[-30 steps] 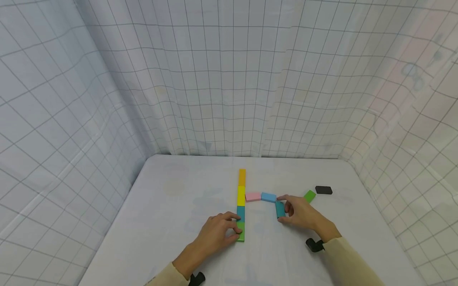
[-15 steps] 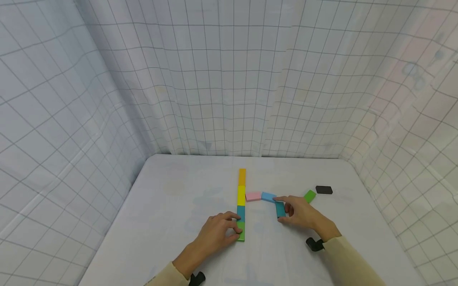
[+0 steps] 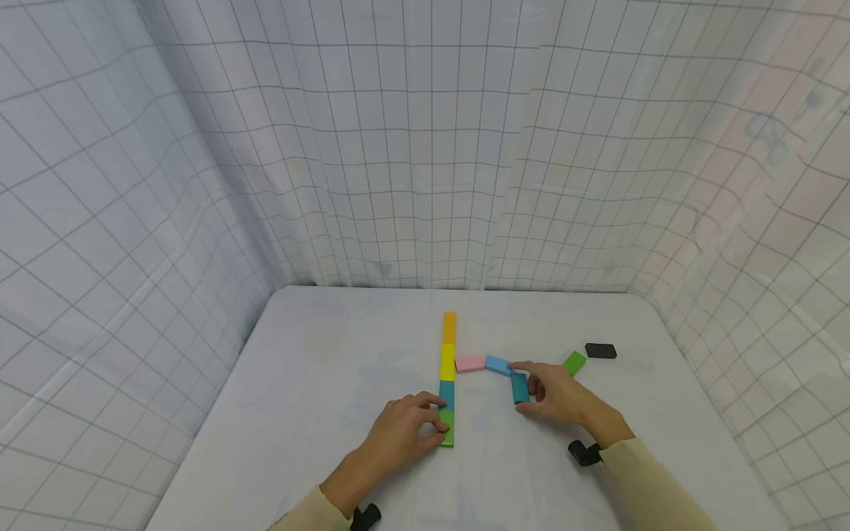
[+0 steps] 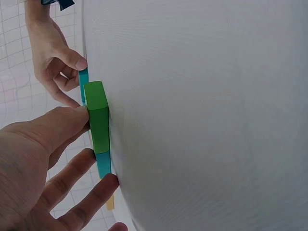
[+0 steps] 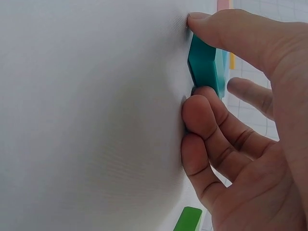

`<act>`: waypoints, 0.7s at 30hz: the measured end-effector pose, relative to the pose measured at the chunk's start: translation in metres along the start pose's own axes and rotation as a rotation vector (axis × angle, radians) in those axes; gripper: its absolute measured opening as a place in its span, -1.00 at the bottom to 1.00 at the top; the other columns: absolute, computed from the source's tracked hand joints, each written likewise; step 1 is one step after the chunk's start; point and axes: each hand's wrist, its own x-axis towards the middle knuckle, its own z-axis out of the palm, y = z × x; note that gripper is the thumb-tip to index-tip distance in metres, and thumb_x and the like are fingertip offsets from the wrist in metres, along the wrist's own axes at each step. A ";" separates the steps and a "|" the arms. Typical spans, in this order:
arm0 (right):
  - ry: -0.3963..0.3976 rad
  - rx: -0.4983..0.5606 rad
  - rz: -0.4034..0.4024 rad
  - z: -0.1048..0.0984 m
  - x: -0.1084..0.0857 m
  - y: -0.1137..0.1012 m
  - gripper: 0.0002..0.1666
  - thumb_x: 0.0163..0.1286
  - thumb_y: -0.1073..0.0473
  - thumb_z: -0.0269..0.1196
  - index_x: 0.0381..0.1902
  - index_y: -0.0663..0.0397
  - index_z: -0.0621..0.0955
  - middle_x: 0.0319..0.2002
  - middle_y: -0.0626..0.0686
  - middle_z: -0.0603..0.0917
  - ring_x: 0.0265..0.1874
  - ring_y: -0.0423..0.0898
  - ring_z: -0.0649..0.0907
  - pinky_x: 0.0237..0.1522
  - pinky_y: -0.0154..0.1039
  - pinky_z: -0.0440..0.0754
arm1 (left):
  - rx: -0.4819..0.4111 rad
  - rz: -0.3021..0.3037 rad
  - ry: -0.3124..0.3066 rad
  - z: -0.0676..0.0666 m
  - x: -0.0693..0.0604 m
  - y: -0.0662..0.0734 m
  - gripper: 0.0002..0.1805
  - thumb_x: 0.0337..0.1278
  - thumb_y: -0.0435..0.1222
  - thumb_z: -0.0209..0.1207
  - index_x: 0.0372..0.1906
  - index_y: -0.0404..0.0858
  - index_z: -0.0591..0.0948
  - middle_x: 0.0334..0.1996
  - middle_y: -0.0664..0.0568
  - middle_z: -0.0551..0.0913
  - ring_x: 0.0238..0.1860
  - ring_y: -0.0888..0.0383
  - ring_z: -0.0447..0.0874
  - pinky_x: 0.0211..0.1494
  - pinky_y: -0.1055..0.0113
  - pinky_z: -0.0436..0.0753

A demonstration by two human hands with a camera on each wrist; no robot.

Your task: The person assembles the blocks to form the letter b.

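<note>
A straight row of flat rectangular blocks runs away from me: a green block (image 3: 448,436), a teal block (image 3: 447,391), a yellow block (image 3: 448,361) and an orange block (image 3: 449,327). My left hand (image 3: 400,434) rests its fingertips along the left side of the green and teal ones. From the yellow block's right side, a pink block (image 3: 469,363) and a light blue block (image 3: 497,365) lead rightward. My right hand (image 3: 561,396) pinches a second teal block (image 5: 204,60) below the light blue block's right end; its index finger reaches onto the light blue block.
Beyond my right hand lie a loose green block (image 3: 575,362) and a black block (image 3: 600,352). White cloth covers the table (image 3: 319,354). Gridded white curtains (image 3: 425,147) hang at the back and both sides.
My right index finger has shifted from the teal block's top corner leftward onto the light blue block's end. The left hand and the row stay in place.
</note>
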 end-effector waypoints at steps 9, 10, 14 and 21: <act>-0.018 -0.002 0.011 -0.002 0.001 -0.001 -0.08 0.48 0.05 0.68 0.68 0.04 0.58 -0.23 -0.13 0.68 -0.30 -0.32 0.56 -0.21 -0.37 0.65 | 0.001 -0.009 -0.011 0.002 0.001 -0.003 -0.93 0.38 -0.16 0.66 -0.13 0.07 1.00 0.30 0.17 0.86 0.16 0.11 0.88 0.13 -0.08 0.83; -0.019 -0.005 0.011 -0.002 0.001 -0.001 -0.08 0.48 0.05 0.68 0.68 0.04 0.58 -0.23 -0.13 0.68 -0.30 -0.32 0.56 -0.21 -0.36 0.65 | 0.001 -0.009 -0.012 0.002 0.001 -0.003 -0.93 0.38 -0.16 0.66 -0.13 0.07 1.00 0.30 0.17 0.86 0.16 0.11 0.88 0.13 -0.08 0.83; -0.011 -0.012 0.002 -0.001 0.001 0.001 -0.08 0.47 0.05 0.69 0.67 0.06 0.58 -0.22 -0.14 0.68 -0.29 -0.32 0.57 -0.21 -0.36 0.65 | 0.000 -0.013 -0.015 0.002 0.001 -0.003 -0.93 0.38 -0.16 0.66 -0.13 0.07 1.00 0.30 0.16 0.86 0.16 0.11 0.87 0.13 -0.07 0.83; 0.007 0.019 0.003 0.000 0.001 0.001 -0.15 0.44 0.10 0.71 0.57 0.12 0.60 -0.20 -0.10 0.69 -0.32 -0.30 0.60 -0.22 -0.36 0.67 | -0.001 -0.021 -0.022 0.001 0.000 -0.002 -0.93 0.38 -0.17 0.66 -0.12 0.07 1.00 0.30 0.16 0.86 0.16 0.11 0.87 0.13 -0.07 0.83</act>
